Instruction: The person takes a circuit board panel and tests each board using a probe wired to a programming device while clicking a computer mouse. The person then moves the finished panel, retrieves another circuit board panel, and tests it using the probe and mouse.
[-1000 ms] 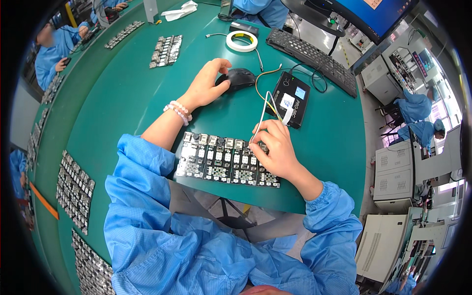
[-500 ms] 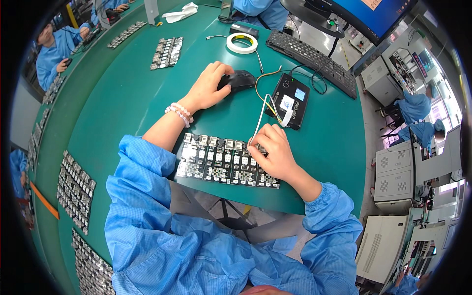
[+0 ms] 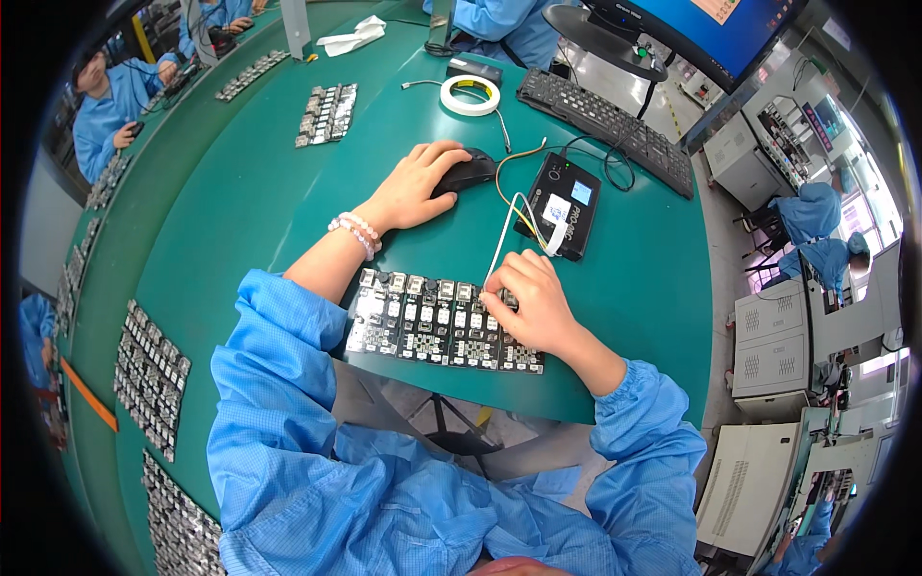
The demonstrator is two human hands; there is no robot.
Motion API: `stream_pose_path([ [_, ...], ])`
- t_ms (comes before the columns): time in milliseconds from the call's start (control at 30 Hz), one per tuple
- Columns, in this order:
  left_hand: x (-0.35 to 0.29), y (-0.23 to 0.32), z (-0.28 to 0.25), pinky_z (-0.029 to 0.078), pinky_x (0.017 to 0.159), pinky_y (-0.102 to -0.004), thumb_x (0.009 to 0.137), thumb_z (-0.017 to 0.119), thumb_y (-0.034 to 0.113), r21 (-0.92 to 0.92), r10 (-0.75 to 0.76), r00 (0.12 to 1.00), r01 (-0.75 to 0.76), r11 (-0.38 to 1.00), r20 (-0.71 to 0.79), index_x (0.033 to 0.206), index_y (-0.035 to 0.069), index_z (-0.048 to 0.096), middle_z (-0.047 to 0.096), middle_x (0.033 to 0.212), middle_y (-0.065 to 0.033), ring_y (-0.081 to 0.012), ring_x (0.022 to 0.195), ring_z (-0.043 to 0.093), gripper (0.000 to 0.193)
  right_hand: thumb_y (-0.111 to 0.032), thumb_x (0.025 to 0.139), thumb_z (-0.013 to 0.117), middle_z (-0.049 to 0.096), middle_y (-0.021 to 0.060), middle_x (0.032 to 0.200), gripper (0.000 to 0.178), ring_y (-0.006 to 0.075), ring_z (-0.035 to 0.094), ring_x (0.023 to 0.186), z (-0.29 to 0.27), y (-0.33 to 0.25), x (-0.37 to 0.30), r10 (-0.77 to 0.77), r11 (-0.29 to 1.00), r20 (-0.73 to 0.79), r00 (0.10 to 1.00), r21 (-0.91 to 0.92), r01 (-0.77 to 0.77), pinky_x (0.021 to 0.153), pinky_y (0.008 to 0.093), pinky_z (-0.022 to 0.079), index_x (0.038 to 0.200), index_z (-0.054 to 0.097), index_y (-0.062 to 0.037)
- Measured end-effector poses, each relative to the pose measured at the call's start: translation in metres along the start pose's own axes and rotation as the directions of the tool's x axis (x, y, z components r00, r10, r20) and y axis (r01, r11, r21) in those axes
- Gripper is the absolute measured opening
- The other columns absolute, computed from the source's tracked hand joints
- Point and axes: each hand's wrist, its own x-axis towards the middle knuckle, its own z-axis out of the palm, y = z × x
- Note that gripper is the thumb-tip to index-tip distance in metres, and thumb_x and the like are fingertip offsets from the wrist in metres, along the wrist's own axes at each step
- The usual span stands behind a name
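My left hand (image 3: 415, 190) rests on a black computer mouse (image 3: 468, 171), its fingers lying over the mouse's left part and the thumb along the near side. With thumb and fingers pinched, my right hand (image 3: 533, 300) holds the end of a thin white cable (image 3: 501, 233) against the top row of a circuit board panel (image 3: 423, 322). The plug at the cable's end is hidden by my fingertips. From there the cable loops up to a black box-shaped device (image 3: 565, 206) with a small lit screen. The panel lies flat near the table's front edge.
A roll of tape (image 3: 470, 95), a black keyboard (image 3: 605, 128) and a monitor (image 3: 711, 34) stand beyond my hands. More board panels (image 3: 327, 115) lie at the far left and along the left side (image 3: 152, 379). A white cloth (image 3: 351, 36) lies at the back. Co-workers sit nearby.
The whole view has shifted slightly. My left hand's fingers lie a little flatter over the mouse. My right hand keeps its pinch on the cable at nearly the same spot on the panel.
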Motion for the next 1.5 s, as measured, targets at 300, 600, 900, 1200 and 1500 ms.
stream_pose_path([
  [300, 0.000, 0.002, 0.001, 0.034, 0.111, -0.0448, 0.079, 0.066, 0.016, 0.022, -0.002, 1.000, 0.002, 1.000, 0.002, 0.137, 0.009, 0.044, 0.042, 0.143, -0.0137, -0.0362, 0.130, 0.041, 0.062, -0.012, 0.080, 0.070, 0.057, 0.0034, 0.081, 0.015, 0.0236, 0.051, 0.079, 0.002, 0.011, 0.003, 0.003, 0.998, 0.023, 1.000, 0.058, -0.004, 0.074, 0.0373, 0.038, 0.076, 0.056, -0.0080],
  [600, 0.001, 0.004, 0.001, 0.033, 0.111, -0.0446, 0.080, 0.066, 0.017, 0.034, -0.007, 1.000, 0.007, 0.999, 0.018, 0.138, 0.009, 0.043, 0.041, 0.145, -0.0134, -0.0358, 0.131, 0.040, 0.063, -0.012, 0.076, 0.070, 0.057, 0.0031, 0.081, 0.015, 0.0228, 0.052, 0.080, -0.001, 0.013, 0.010, -0.042, 0.995, 0.082, 0.996, 0.094, 0.034, 0.075, 0.0373, 0.037, 0.075, 0.056, -0.0079],
  [900, 0.001, 0.005, 0.001, 0.032, 0.112, -0.0444, 0.080, 0.067, 0.018, 0.063, -0.008, 1.000, 0.007, 0.998, 0.016, 0.139, 0.009, 0.042, 0.041, 0.145, -0.0127, -0.0352, 0.132, 0.040, 0.064, -0.015, 0.075, 0.068, 0.058, 0.0027, 0.080, 0.015, 0.0219, 0.053, 0.082, -0.002, 0.020, 0.016, -0.050, 0.988, 0.137, 0.989, 0.150, 0.029, 0.076, 0.0366, 0.036, 0.074, 0.056, -0.0073],
  [1200, 0.000, -0.001, 0.004, 0.032, 0.112, -0.0442, 0.080, 0.067, 0.018, 0.044, -0.019, 1.000, 0.018, 0.999, 0.024, 0.139, 0.009, 0.041, 0.041, 0.146, -0.0120, -0.0346, 0.132, 0.039, 0.065, -0.016, 0.075, 0.068, 0.059, 0.0016, 0.079, 0.015, 0.0209, 0.055, 0.083, 0.003, 0.022, 0.017, -0.056, 0.987, 0.135, 0.989, 0.156, 0.035, 0.076, 0.0361, 0.036, 0.072, 0.056, -0.0074],
  [1500, 0.008, -0.002, -0.001, 0.031, 0.112, -0.0442, 0.079, 0.068, 0.016, 0.050, 0.027, 0.999, -0.026, 0.998, -0.032, 0.138, 0.007, 0.041, 0.043, 0.144, -0.0151, -0.0370, 0.133, 0.038, 0.065, -0.018, 0.074, 0.068, 0.059, 0.0046, 0.081, 0.015, 0.0243, 0.055, 0.085, -0.003, 0.023, 0.019, -0.088, 0.991, 0.166, 0.982, 0.111, 0.070, 0.078, 0.0384, 0.035, 0.073, 0.057, -0.0085],
])
